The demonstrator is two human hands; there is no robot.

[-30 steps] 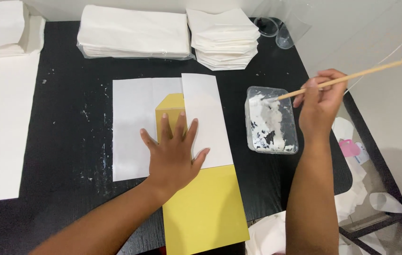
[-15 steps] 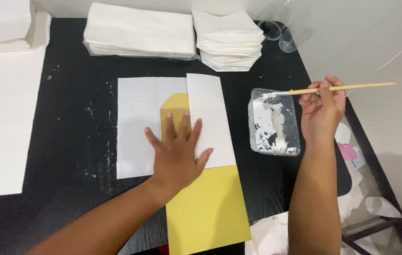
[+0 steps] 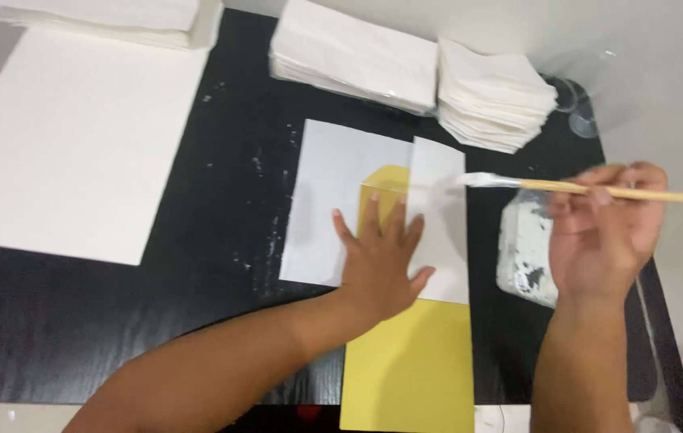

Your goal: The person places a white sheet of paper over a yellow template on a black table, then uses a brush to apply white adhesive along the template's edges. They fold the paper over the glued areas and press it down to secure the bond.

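Note:
My left hand [image 3: 381, 261] lies flat, fingers spread, on a folded white paper sheet [image 3: 333, 200] with a yellow sheet [image 3: 414, 369] showing under it and below it. My right hand [image 3: 606, 232] grips a wooden-handled brush [image 3: 598, 190]. Its white, paste-loaded bristles hover at the right edge of the white paper's folded flap [image 3: 438, 216]. Partly hidden behind my right hand sits a small clear tray of white paste [image 3: 522, 256].
The black table [image 3: 221, 240] has white smears. A large white sheet [image 3: 77, 136] lies at the left, with stacks of white paper [image 3: 349, 56] and folded white pieces [image 3: 494, 96] at the back. A clear glass object [image 3: 582, 120] stands at the back right.
My right hand has lifted the brush out of the paste tray and swung its tip left over the white paper. My left hand stays pressed on the paper.

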